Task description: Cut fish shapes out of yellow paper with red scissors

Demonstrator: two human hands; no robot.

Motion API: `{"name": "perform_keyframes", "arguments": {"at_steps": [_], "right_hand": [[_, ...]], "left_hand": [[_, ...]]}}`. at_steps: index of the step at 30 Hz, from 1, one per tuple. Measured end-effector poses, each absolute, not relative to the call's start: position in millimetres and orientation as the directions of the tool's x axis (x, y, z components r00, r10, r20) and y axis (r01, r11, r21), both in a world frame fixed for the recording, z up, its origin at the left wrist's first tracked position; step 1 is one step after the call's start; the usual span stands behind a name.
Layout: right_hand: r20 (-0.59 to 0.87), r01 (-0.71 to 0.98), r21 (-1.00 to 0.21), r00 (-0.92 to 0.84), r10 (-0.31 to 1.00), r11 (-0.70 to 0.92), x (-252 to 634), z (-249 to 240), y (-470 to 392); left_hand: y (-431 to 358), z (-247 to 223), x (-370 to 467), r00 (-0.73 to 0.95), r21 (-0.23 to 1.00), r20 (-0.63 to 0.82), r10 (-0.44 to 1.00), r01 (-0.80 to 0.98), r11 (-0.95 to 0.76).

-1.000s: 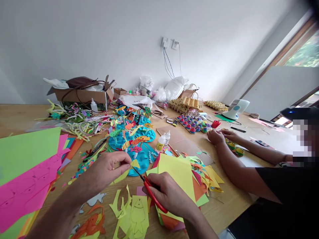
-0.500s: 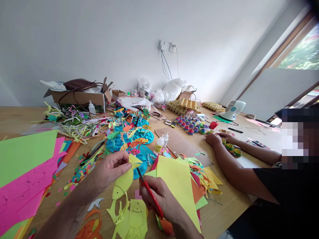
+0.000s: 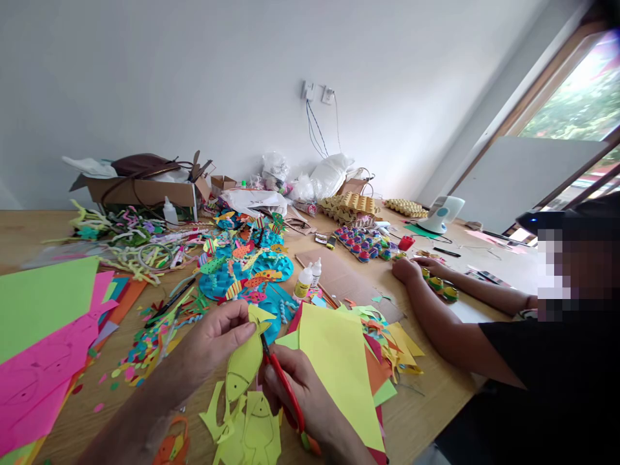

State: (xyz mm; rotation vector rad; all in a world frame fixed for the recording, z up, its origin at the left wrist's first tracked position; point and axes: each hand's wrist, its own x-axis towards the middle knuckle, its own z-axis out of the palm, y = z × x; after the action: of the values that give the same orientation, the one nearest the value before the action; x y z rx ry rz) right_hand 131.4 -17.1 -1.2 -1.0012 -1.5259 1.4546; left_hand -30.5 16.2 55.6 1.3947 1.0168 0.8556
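Note:
Between its thumb and fingers my left hand (image 3: 223,332) pinches a yellow paper fish (image 3: 243,367) at the tail end; the fish hangs head down, with a drawn eye and gill line. My right hand (image 3: 296,382) is closed around red-handled scissors (image 3: 285,382), whose dark blades meet the paper near the tail. Below the fish lie yellow offcuts (image 3: 216,413) and another yellow piece with a drawn fish (image 3: 259,423). To the right of the scissors is a large yellow sheet (image 3: 332,361) on other coloured paper.
Pink sheets with drawings (image 3: 46,368) lie at the left. Behind my hands are blue forms with paper fish (image 3: 242,255), glue bottles (image 3: 303,282) and painted egg cartons (image 3: 361,247). At the right, a person's arms (image 3: 429,310) rest by green-yellow carton cups (image 3: 436,284).
The whole view has shifted a little, so most things appear further left. The scissor blades are now closer against the fish's tail, and the fish is turned slightly.

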Motion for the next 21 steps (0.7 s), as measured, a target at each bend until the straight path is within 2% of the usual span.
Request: {"name": "perform_keyframes", "arguments": {"at_steps": [8,14,21], "right_hand": [[0.029,-0.025,-0.999,-0.364,0.931,0.021,127.4,-5.6,-17.3],[-0.008,-0.01,-1.0,-0.324,0.946,-0.012,124.2,-2.0,-19.6],[0.049,-0.049,-0.998,-0.3,0.953,0.036,121.9,-0.2,-21.4]], "left_hand": [[17.3,49.7,-31.3,0.417,0.998,-0.053,0.907,0.059,0.031],[17.7,47.7,-31.7,0.401,0.991,-0.015,0.916,0.128,-0.04],[17.0,49.7,-30.3,0.386,0.993,-0.026,0.922,0.118,-0.021]]}}
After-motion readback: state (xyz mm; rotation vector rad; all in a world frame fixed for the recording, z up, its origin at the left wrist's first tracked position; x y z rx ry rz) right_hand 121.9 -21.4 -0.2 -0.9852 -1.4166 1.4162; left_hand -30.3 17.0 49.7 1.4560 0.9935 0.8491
